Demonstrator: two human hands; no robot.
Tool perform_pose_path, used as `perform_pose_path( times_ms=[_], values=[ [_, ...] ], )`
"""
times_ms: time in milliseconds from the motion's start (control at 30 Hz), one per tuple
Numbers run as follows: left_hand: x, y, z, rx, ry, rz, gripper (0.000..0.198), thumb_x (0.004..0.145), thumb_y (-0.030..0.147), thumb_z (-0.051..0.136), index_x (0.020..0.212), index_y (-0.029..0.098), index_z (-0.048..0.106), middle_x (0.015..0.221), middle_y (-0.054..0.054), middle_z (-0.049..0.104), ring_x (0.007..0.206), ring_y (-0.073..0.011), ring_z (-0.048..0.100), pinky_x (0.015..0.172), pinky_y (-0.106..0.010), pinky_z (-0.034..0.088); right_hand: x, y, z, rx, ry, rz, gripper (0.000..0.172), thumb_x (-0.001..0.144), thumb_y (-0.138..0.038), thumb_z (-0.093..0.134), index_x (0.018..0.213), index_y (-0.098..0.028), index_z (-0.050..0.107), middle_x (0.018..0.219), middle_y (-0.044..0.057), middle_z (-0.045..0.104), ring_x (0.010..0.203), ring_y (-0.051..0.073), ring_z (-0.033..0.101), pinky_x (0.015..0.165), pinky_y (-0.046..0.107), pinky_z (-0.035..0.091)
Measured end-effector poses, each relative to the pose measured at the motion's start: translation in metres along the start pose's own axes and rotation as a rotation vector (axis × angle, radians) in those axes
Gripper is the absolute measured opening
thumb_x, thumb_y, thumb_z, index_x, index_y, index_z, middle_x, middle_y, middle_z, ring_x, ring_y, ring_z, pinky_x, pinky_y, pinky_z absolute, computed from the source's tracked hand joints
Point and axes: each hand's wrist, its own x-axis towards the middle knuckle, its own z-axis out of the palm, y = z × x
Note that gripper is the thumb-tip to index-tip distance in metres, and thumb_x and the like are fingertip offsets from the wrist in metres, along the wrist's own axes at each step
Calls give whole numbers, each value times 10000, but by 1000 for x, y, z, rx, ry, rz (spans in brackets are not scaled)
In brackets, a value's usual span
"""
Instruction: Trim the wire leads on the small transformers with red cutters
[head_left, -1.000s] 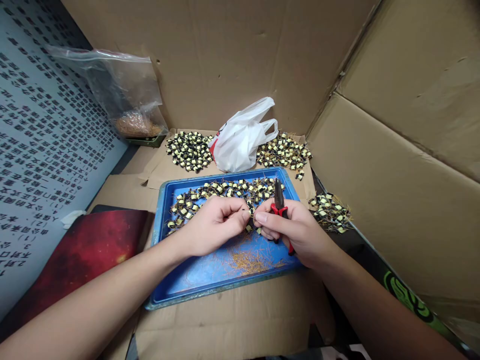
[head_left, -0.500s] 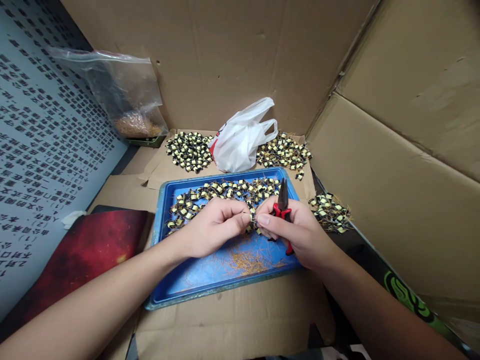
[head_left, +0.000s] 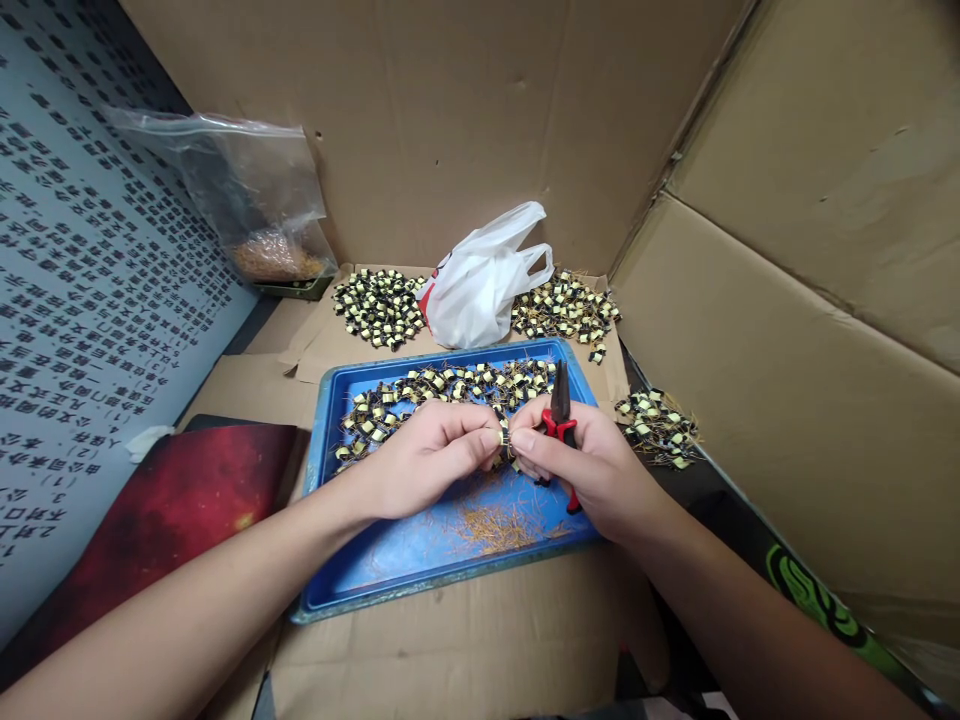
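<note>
Over the blue tray [head_left: 375, 583], both hands meet at one small transformer coil [head_left: 504, 437] with yellow tape and black ends. My left hand [head_left: 442, 455] pinches its left side between thumb and fingertips. From the right, the thumb and forefinger of my right hand [head_left: 574, 450] close at the coil, seemingly on its thin wire leads. Tucked in that same hand are red-handled long-nose pliers [head_left: 560, 405], jaws upward and together. Many similar coils [head_left: 442, 380] lie in the tray's far half, with loose orange wire clippings [head_left: 495, 525] nearer me.
A white plastic bag [head_left: 480, 285] stands behind the tray between a left coil pile [head_left: 379, 305] and a right coil pile [head_left: 570, 305]. Another heap [head_left: 658, 428] lies right of the tray. A clear zip bag [head_left: 274, 210] holds orange bits. Cardboard walls [head_left: 465, 100] enclose the back and right.
The pliers have shifted very slightly left in my right hand. Both hands keep their pinch on the coil, and the whole view has moved a little.
</note>
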Motion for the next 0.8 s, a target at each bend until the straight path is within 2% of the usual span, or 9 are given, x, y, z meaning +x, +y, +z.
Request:
perform_pose_path(
  times_ms=[300,400,500,633,800],
  values=[
    [0,-1,-1,36,-36,26,382,1042,387,563,731,167,527,642,56,434,591,-97,352,562,-237,307,-1,0,4,51,-21,12,233,947,-389,749,871,-218,611,667,-64,488,618,130,429,624,313,342],
    [0,-3,-2,17,-54,22,395,1055,407,547,741,169,519,645,55,421,593,-99,341,555,-241,292,-1,-4,5,-59,26,-13,208,946,-370,722,855,-212,622,683,-51,510,628,131,446,626,311,364],
    [0,-5,-4,-24,-77,15,409,1058,427,548,742,171,510,648,53,416,592,-100,329,546,-242,274,-3,-8,9,-244,126,-82,165,927,-325,713,840,-203,644,725,-27,567,651,134,492,628,303,396],
    [0,-7,-6,-117,-107,4,429,1050,458,565,733,180,485,633,62,389,573,-97,303,520,-240,245,-5,-8,14,-455,227,-247,113,945,-256,675,845,-209,647,776,-4,630,704,157,574,654,310,455],
    [0,-5,-10,-204,-179,-62,437,1028,454,572,700,188,459,608,66,386,554,-93,290,505,-245,229,-8,-2,16,-729,272,-640,109,939,-105,666,914,-211,658,851,11,674,794,161,640,721,306,513]
  ],
)
